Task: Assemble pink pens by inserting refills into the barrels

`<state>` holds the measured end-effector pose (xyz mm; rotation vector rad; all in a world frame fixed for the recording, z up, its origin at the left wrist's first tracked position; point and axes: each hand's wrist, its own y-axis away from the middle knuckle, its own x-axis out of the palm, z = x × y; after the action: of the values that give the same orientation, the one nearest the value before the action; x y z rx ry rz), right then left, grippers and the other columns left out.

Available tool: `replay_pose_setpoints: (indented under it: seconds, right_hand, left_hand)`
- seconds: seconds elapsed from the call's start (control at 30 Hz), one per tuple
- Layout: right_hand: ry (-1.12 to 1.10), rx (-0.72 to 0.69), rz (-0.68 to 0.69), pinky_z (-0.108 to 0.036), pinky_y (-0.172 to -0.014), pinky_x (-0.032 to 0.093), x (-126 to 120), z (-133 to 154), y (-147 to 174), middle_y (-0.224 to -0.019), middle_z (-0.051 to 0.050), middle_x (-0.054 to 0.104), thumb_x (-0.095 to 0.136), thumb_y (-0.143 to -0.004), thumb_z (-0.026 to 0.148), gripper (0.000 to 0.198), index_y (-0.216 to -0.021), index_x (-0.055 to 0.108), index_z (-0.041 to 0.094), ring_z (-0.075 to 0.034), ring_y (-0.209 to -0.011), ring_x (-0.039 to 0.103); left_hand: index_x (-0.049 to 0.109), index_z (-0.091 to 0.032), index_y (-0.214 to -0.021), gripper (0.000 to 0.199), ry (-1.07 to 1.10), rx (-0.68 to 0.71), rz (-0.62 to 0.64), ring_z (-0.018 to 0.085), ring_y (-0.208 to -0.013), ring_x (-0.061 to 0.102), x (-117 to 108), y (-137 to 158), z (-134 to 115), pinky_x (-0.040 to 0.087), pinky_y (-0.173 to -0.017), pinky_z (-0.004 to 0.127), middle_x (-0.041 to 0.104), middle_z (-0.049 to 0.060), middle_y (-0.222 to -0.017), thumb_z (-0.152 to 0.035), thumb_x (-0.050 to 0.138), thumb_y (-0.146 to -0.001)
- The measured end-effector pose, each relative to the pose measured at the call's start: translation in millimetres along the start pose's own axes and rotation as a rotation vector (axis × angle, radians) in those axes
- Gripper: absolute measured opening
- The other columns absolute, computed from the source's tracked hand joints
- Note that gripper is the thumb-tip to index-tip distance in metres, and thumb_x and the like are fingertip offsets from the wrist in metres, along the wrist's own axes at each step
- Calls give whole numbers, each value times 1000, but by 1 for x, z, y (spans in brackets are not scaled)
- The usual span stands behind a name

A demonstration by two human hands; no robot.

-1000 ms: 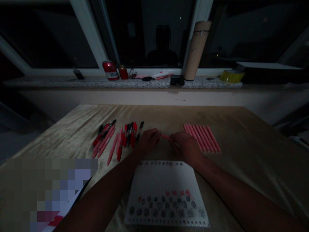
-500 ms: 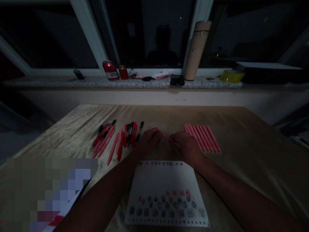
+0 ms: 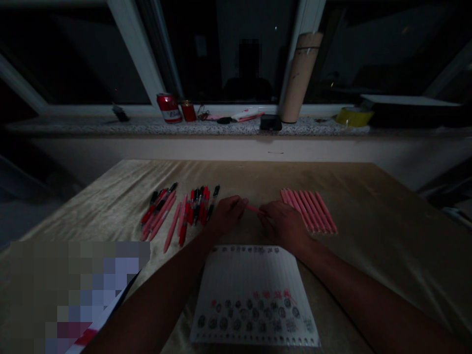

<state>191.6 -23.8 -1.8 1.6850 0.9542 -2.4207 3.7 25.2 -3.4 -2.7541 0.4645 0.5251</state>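
A pink pen [image 3: 253, 209] spans the gap between my two hands, just beyond the notebook. My left hand [image 3: 230, 212] is closed on its left end, and my right hand [image 3: 282, 219] is closed around its right end, hiding part of it. Right of my right hand, several pink pens [image 3: 315, 211] lie side by side in a slanted row. Left of my left hand lie loose pink pens [image 3: 172, 228], together with red and black pens [image 3: 199, 204]. Below my hands rests a lined spiral notebook [image 3: 254, 275] marked with black and red writing.
The table [image 3: 368, 275] has a shiny beige cover. On the stone windowsill behind stand a red can [image 3: 169, 108], a small red jar [image 3: 188, 111], a tall cardboard tube [image 3: 301, 78], a black box [image 3: 271, 122] and yellow tape [image 3: 350, 116]. A blurred patch covers the lower left.
My left hand has shifted very slightly to the left, and a little more of the pink pen shows between the hands. The other pens and the notebook have stayed put.
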Motion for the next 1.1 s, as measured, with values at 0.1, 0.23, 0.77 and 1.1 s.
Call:
replay_pose_setpoints:
  seconds: [0.1, 0.23, 0.77, 1.1]
  right_hand:
    - [3, 7, -3, -29, -70, 39, 0, 0, 0, -82, -7, 61, 46, -88, 26, 18, -92, 61, 16, -19, -77, 54]
    - [-3, 1, -10, -30, -70, 39, 1, 0, 0, -81, -7, 62, 47, -87, 26, 18, -92, 61, 16, -19, -78, 55]
    - [-35, -8, -25, -30, -72, 40, 4, -2, 2, -83, -7, 62, 45, -88, 25, 18, -93, 60, 16, -18, -79, 55]
    - [-26, -7, -21, -29, -71, 39, 2, 0, 1, -81, -7, 62, 45, -88, 24, 18, -93, 61, 17, -19, -77, 55]
  left_hand:
    - [49, -16, -64, 34, 59, -27, 13, 8, -46, 38, 0, 0, 1, 30, -47, 21, 43, -6, -51, -44, 48, -83]
    - [50, -16, -65, 31, 61, -41, 2, 8, -46, 39, 0, 0, 1, 29, -47, 21, 43, -6, -50, -42, 49, -82]
    - [46, -15, -49, 52, -71, -52, -42, 8, -43, 40, -1, 0, 2, 30, -47, 23, 41, -4, -43, -51, 40, -86]
    - [48, -15, -57, 42, 79, -46, -37, 7, -43, 38, 0, 0, 3, 28, -44, 20, 44, -4, -46, -50, 51, -80]
